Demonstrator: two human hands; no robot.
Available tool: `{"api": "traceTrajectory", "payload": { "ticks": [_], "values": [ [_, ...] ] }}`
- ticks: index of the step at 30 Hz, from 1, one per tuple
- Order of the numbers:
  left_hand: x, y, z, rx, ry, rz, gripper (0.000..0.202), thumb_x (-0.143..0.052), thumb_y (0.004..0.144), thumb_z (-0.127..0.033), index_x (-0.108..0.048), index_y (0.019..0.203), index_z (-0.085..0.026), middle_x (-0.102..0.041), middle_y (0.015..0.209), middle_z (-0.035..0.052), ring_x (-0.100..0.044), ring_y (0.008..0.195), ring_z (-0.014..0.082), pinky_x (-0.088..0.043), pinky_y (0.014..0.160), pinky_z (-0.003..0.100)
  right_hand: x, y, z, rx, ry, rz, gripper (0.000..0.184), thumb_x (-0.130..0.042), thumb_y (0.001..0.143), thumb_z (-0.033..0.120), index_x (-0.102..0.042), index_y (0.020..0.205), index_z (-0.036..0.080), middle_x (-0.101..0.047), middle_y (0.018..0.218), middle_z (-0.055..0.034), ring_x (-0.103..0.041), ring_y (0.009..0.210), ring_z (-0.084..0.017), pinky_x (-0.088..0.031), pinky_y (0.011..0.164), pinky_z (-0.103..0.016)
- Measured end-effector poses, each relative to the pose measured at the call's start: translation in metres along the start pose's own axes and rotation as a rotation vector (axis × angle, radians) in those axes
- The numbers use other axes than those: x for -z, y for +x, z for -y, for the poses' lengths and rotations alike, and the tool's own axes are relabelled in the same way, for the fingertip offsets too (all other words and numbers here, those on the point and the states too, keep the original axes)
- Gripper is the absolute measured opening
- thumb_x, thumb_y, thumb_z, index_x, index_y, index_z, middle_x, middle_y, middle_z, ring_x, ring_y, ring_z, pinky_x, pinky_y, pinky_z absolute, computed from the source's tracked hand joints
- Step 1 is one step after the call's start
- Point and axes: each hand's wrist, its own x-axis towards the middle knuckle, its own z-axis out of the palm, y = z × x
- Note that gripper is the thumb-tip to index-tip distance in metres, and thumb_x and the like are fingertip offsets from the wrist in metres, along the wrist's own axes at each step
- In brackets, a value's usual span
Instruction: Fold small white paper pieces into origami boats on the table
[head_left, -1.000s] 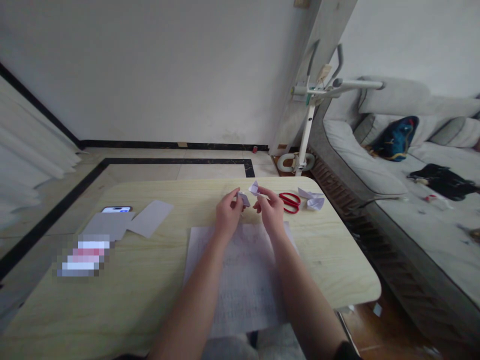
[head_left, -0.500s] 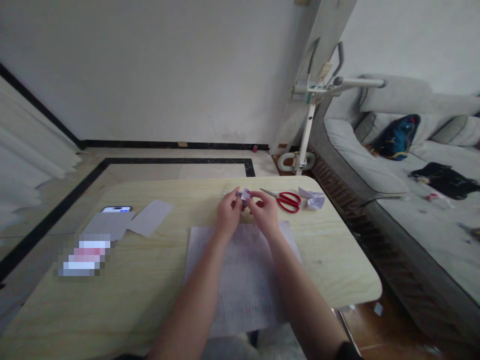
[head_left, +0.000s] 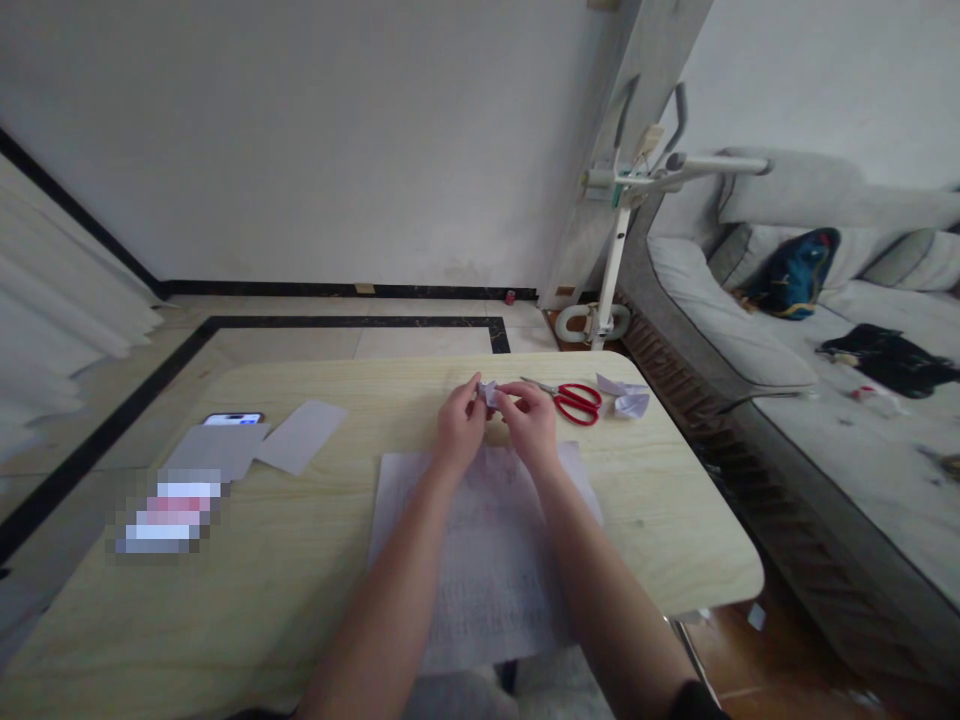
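Beside the right hand (head_left: 531,422) lie red-handled scissors (head_left: 561,393) — folded scraps (head_left: 631,404) beyond, a large paper sheet (head_left: 495,560) beneath the forearms (head_left: 397,570). Above the table (head_left: 660,530), left hand (head_left: 460,425) and right pinch small folded paper (head_left: 490,392) — fingertips nearly meeting.

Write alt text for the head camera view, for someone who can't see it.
A person's left hand and right hand hold a small folded paper over a table. Red-handled scissors and creased scraps lie to the right; a phone and two white sheets lie to the left. A sofa is at right.
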Motion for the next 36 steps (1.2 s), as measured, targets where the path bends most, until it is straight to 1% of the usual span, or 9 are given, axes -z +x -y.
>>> {"api": "traceTrajectory", "payload": {
  "ticks": [7,10,13,17,21,25,28,31,36],
  "values": [
    [-0.001,0.000,0.003,-0.068,0.041,0.030,0.037,-0.047,0.085,-0.021,-0.059,0.119,-0.014,-0.064,0.107,0.0118,-0.061,0.093,0.0181,-0.047,0.084,0.029,-0.001,-0.001,0.002,0.000,-0.071,-0.029,0.015,-0.059,0.074,0.027,-0.071,0.076,0.018,-0.065,0.082,-0.0051,-0.058,0.067,-0.015,-0.046,0.059,-0.026],
    [-0.001,-0.001,0.002,-0.070,0.036,0.047,0.038,-0.046,0.085,-0.020,-0.057,0.121,-0.014,-0.062,0.112,0.0119,-0.060,0.096,0.0180,-0.048,0.085,0.030,-0.001,0.000,0.000,0.000,-0.058,-0.035,0.015,-0.059,0.074,0.027,-0.071,0.077,0.019,-0.066,0.081,-0.0047,-0.059,0.070,-0.016,-0.046,0.061,-0.027],
    [-0.002,-0.002,0.001,-0.015,-0.033,0.075,0.039,-0.046,0.085,-0.022,-0.056,0.122,-0.013,-0.063,0.112,0.0118,-0.062,0.090,0.0172,-0.050,0.082,0.030,-0.001,0.001,-0.005,-0.027,-0.025,-0.039,0.017,-0.059,0.073,0.029,-0.072,0.077,0.019,-0.066,0.080,-0.0042,-0.059,0.071,-0.016,-0.046,0.062,-0.027],
    [-0.004,-0.001,0.001,0.115,-0.205,0.062,0.041,-0.047,0.087,-0.032,-0.056,0.122,-0.013,-0.064,0.111,0.0119,-0.065,0.080,0.0166,-0.053,0.075,0.030,0.000,0.003,-0.010,-0.101,0.047,-0.033,0.020,-0.061,0.071,0.033,-0.072,0.078,0.018,-0.068,0.079,-0.0043,-0.060,0.070,-0.017,-0.046,0.061,-0.027],
    [-0.004,0.002,0.001,0.175,-0.345,0.055,0.042,-0.057,0.080,-0.040,-0.062,0.111,-0.012,-0.067,0.096,0.0104,-0.064,0.068,0.0156,-0.054,0.064,0.029,0.002,0.004,-0.009,-0.187,0.125,-0.017,0.023,-0.063,0.069,0.037,-0.072,0.077,0.018,-0.069,0.075,-0.0038,-0.061,0.069,-0.018,-0.045,0.057,-0.026],
    [0.000,0.005,-0.002,0.211,-0.390,0.009,0.042,-0.064,0.074,-0.042,-0.065,0.104,-0.013,-0.068,0.091,0.0081,-0.061,0.065,0.0130,-0.050,0.057,0.024,0.002,0.004,-0.006,-0.212,0.194,0.037,0.023,-0.065,0.068,0.038,-0.072,0.076,0.018,-0.069,0.075,-0.0036,-0.061,0.069,-0.017,-0.045,0.058,-0.025],
    [0.002,0.005,-0.004,0.238,-0.397,0.029,0.040,-0.064,0.074,-0.045,-0.068,0.098,-0.013,-0.067,0.080,0.0055,-0.056,0.059,0.0105,-0.047,0.054,0.022,0.003,0.004,-0.004,-0.196,0.212,0.100,0.024,-0.064,0.069,0.038,-0.072,0.079,0.018,-0.069,0.075,-0.0037,-0.060,0.069,-0.016,-0.045,0.060,-0.026],
    [0.004,0.004,-0.006,0.263,-0.396,0.051,0.041,-0.064,0.073,-0.046,-0.069,0.098,-0.013,-0.065,0.072,0.0032,-0.052,0.054,0.0090,-0.043,0.049,0.021,0.004,0.003,-0.004,-0.211,0.258,0.119,0.022,-0.065,0.068,0.036,-0.071,0.076,0.017,-0.068,0.071,-0.0029,-0.059,0.064,-0.014,-0.045,0.061,-0.026],
    [0.004,0.004,-0.005,0.276,-0.428,0.052,0.043,-0.065,0.072,-0.046,-0.069,0.098,-0.012,-0.065,0.074,0.0037,-0.051,0.054,0.0083,-0.043,0.051,0.021,0.005,0.004,-0.008,-0.272,0.295,0.173,0.026,-0.068,0.066,0.037,-0.071,0.081,0.017,-0.068,0.071,-0.0020,-0.058,0.061,-0.013,-0.045,0.060,-0.026]
  ]
}}
